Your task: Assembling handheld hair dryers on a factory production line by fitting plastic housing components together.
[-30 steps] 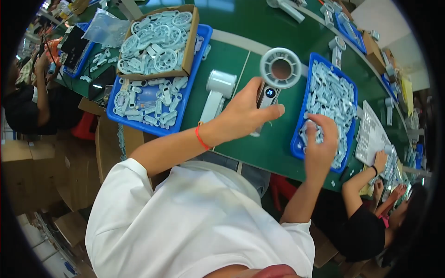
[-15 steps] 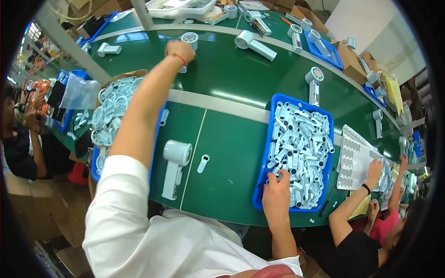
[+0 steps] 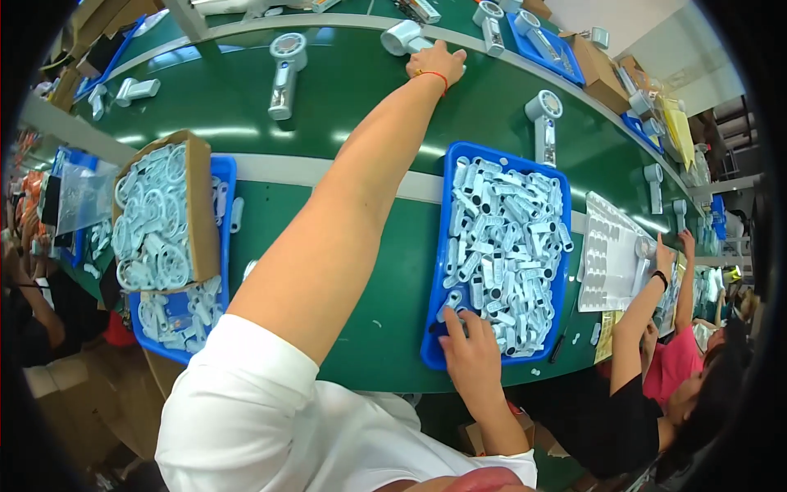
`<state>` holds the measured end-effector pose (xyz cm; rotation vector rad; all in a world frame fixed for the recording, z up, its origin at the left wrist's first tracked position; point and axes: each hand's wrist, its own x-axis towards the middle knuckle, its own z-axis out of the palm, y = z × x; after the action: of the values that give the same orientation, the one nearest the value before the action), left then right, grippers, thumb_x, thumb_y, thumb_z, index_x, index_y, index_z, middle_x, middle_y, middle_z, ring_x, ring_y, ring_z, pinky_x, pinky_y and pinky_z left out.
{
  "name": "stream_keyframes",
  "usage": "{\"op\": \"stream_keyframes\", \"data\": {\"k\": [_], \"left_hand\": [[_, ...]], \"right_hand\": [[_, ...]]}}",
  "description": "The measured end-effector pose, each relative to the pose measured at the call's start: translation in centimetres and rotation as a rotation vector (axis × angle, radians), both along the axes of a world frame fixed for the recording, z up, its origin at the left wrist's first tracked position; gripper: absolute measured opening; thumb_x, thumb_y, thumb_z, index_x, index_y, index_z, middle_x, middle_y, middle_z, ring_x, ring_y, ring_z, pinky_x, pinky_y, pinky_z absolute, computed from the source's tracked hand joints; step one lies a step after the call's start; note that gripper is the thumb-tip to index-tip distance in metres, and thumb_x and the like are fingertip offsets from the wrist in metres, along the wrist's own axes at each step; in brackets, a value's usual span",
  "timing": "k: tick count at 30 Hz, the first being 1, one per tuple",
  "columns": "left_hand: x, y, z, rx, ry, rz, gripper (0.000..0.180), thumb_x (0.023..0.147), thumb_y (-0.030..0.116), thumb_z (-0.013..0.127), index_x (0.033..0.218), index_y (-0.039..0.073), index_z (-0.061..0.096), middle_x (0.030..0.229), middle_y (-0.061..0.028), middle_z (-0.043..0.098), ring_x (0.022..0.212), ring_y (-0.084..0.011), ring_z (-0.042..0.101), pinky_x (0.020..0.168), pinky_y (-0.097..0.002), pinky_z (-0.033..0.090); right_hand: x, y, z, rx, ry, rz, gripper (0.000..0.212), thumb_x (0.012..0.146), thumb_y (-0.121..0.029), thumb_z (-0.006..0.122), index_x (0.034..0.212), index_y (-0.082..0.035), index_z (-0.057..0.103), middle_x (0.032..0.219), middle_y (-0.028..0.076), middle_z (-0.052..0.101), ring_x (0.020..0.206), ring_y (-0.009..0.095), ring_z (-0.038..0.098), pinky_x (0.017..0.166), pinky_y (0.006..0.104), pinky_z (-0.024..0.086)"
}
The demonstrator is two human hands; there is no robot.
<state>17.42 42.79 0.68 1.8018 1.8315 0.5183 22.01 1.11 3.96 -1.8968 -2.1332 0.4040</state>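
Note:
My left arm reaches far across the green bench. At its end my left hand (image 3: 436, 64) is closed over the handle of a pale blue handheld fan (image 3: 402, 38). The fan's round head sticks out to the left of the hand, which hides most of the handle. My right hand (image 3: 474, 354) is at the near left corner of a blue tray (image 3: 434, 348) heaped with small, long pale blue plastic parts (image 3: 515, 246). Its fingers are apart, with the fingertips by one loose part (image 3: 449, 304).
Another handheld fan (image 3: 284, 78) lies left of my left hand, and one more (image 3: 544, 123) beyond the tray. At left a cardboard box (image 3: 201, 213) of ring-shaped parts sits in a blue tray (image 3: 225, 168). A co-worker's arm (image 3: 635, 328) works near a white moulded tray (image 3: 611, 254) at right.
My left hand has left one fan on the far strip and moved right onto another. The view has shifted. My right hand's fingers have spread and moved toward the tray's near left corner.

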Motion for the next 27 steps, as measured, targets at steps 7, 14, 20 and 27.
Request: {"op": "stream_keyframes", "data": {"k": [7, 14, 20, 27], "left_hand": [[-4.1, -5.1, 4.0, -0.327, -1.391, -0.018, 0.043, 0.075, -0.003, 0.055, 0.115, 0.011, 0.048, 0.097, -0.0121, 0.052, 0.084, -0.0335, 0.057, 0.061, -0.054, 0.055], [-16.6, -26.3, 16.9, -0.166, -1.42, -0.239, 0.073, 0.079, 0.006, 0.061, 0.13, 0.008, 0.009, 0.096, -0.013, 0.052, 0.074, -0.019, 0.059, 0.068, -0.0361, 0.054], [-22.2, -38.6, 5.6, -0.203, -1.365, -0.249, 0.066, 0.073, 0.012, 0.06, 0.129, 0.003, 0.027, 0.103, -0.0086, 0.051, 0.081, -0.0219, 0.059, 0.068, -0.0338, 0.05], [-19.7, -42.3, 0.2, -0.272, -1.024, -0.379, 0.067, 0.074, 0.01, 0.068, 0.127, -0.001, 0.029, 0.111, -0.0119, 0.045, 0.097, -0.0154, 0.049, 0.081, -0.0295, 0.043]], "right_hand": [[0.9, -0.7, -0.1, 0.046, -0.067, -0.03, 0.041, 0.071, 0.007, 0.053, 0.111, -0.001, 0.053, 0.09, 0.015, 0.054, 0.083, 0.033, 0.054, 0.072, 0.0398, 0.044], [1.0, 0.0, 0.2, 0.132, 0.396, -0.207, 0.036, 0.076, 0.005, 0.051, 0.112, 0.0, 0.052, 0.1, 0.013, 0.057, 0.081, 0.023, 0.059, 0.071, 0.0302, 0.046], [-5.7, -1.2, 1.2, -0.237, 1.536, -0.105, 0.029, 0.08, -0.003, 0.059, 0.108, 0.001, 0.05, 0.098, 0.016, 0.06, 0.09, 0.027, 0.062, 0.075, 0.0332, 0.051], [-7.0, -3.3, -0.5, -0.161, 1.312, -0.167, 0.032, 0.077, -0.001, 0.065, 0.106, 0.005, 0.054, 0.092, 0.014, 0.063, 0.084, 0.018, 0.062, 0.073, 0.0269, 0.05]]}}
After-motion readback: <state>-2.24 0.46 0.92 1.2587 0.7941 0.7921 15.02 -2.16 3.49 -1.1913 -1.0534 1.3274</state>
